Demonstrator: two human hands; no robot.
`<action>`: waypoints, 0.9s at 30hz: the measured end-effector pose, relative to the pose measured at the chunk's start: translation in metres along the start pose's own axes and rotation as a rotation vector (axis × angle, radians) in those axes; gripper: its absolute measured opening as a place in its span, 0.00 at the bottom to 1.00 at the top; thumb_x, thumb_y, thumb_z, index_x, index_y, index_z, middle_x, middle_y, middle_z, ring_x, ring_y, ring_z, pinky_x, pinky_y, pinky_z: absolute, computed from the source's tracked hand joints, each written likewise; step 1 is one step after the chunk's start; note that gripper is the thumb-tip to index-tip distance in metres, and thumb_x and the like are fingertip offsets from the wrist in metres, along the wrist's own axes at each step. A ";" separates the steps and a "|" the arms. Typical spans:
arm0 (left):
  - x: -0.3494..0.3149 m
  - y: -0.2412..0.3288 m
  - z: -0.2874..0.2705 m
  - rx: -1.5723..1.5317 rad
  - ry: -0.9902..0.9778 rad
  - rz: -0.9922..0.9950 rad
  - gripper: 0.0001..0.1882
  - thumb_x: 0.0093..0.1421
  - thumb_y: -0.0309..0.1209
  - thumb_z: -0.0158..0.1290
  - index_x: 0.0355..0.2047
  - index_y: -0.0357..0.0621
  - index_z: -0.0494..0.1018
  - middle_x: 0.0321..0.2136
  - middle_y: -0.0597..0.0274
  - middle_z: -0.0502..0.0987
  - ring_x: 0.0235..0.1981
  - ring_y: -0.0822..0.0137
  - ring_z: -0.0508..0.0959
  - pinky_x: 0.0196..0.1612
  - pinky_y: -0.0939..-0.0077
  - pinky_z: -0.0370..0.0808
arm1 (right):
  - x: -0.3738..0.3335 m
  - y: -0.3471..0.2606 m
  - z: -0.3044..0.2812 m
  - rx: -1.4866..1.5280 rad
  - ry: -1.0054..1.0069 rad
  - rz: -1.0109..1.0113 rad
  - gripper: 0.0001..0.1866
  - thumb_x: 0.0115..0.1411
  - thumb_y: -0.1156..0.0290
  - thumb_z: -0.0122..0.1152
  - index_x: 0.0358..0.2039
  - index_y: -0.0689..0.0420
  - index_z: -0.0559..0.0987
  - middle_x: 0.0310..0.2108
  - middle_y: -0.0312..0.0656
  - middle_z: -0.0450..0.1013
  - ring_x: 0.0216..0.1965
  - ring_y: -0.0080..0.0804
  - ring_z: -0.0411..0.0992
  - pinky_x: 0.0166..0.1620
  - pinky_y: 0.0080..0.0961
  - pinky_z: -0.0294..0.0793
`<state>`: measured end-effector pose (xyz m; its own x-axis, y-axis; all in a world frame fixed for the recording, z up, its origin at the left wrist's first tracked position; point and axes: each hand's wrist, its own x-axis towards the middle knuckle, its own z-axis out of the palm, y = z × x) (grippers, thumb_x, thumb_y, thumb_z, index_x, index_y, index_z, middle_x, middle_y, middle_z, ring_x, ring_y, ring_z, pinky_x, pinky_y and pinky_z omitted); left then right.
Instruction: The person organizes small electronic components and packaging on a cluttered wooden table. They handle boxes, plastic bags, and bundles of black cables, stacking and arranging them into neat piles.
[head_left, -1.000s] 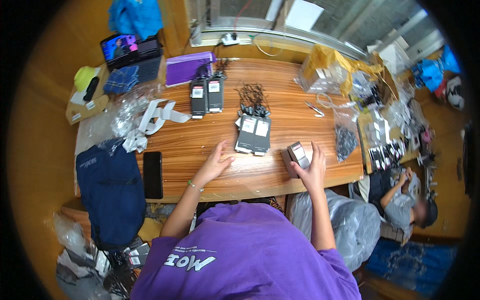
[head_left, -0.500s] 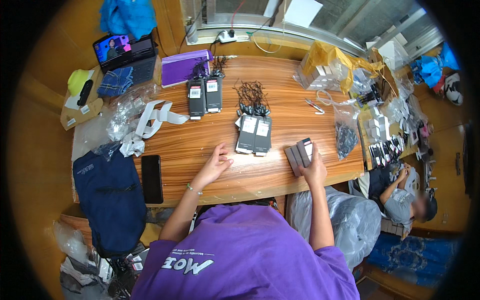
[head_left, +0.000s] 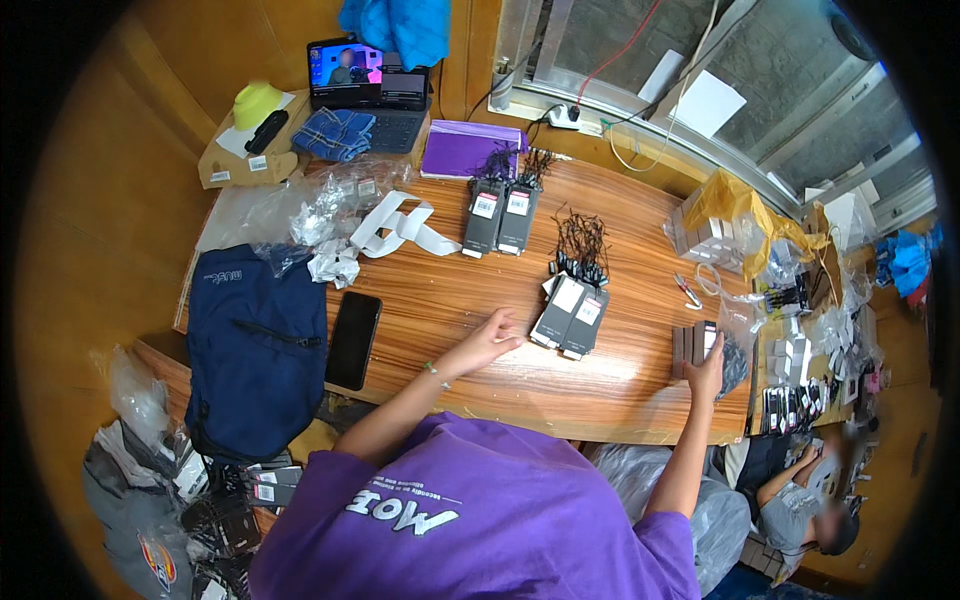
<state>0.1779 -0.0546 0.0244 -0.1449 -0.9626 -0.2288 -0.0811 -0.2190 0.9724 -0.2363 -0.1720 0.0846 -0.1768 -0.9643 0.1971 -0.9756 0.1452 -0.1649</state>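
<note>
A purple cloth shirt [head_left: 470,510] with white print is seen nearest. By the right hand [head_left: 704,365], a row of small grey boxes [head_left: 690,346] is pinched between thumb and fingers at the table's right side. Compared with the earlier frames, the boxes have been shifted rightward, away from the dark tags and up against the clear plastic bag [head_left: 735,362] of black pieces. The left hand [head_left: 488,343] is held spread, with fingers loosely bent and nothing gripped, and has been kept near the tags. The view has also been turned, so the table [head_left: 480,390] is seen slanted.

On its glossy, striped wood-grain top, the flat, oblong dark tags [head_left: 570,315] are laid side by side, their thin black cords tangled beyond them. Farther off, a curled white strip [head_left: 405,228], crinkled clear film [head_left: 325,205] and a smooth purple packet [head_left: 468,150] are spread.
</note>
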 end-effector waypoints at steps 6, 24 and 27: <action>0.039 -0.006 0.018 0.186 0.107 0.173 0.32 0.57 0.37 0.51 0.56 0.38 0.51 0.52 0.49 0.59 0.53 0.57 0.60 0.55 0.66 0.61 | -0.020 -0.026 0.037 0.960 -0.004 -0.052 0.34 0.50 0.61 0.63 0.55 0.61 0.62 0.44 0.49 0.66 0.45 0.37 0.66 0.49 0.31 0.64; 0.128 -0.026 0.048 -0.158 0.153 -0.059 0.31 0.50 0.33 0.55 0.49 0.26 0.57 0.46 0.38 0.64 0.50 0.51 0.65 0.53 0.68 0.62 | -0.052 -0.173 0.085 1.170 -0.558 0.360 0.25 0.49 0.68 0.62 0.44 0.71 0.68 0.35 0.49 0.72 0.34 0.32 0.70 0.38 0.23 0.68; 0.136 -0.030 0.049 0.007 0.192 -0.164 0.24 0.55 0.25 0.51 0.50 0.30 0.58 0.44 0.52 0.68 0.46 0.65 0.69 0.48 0.74 0.68 | -0.047 -0.179 0.073 1.232 -0.662 0.485 0.22 0.50 0.72 0.60 0.43 0.70 0.69 0.36 0.47 0.72 0.36 0.31 0.70 0.42 0.23 0.66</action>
<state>0.1122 -0.1705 -0.0383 0.0608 -0.9270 -0.3701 -0.0947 -0.3745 0.9224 -0.0439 -0.1687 0.0342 -0.0253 -0.8499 -0.5263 -0.0575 0.5268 -0.8480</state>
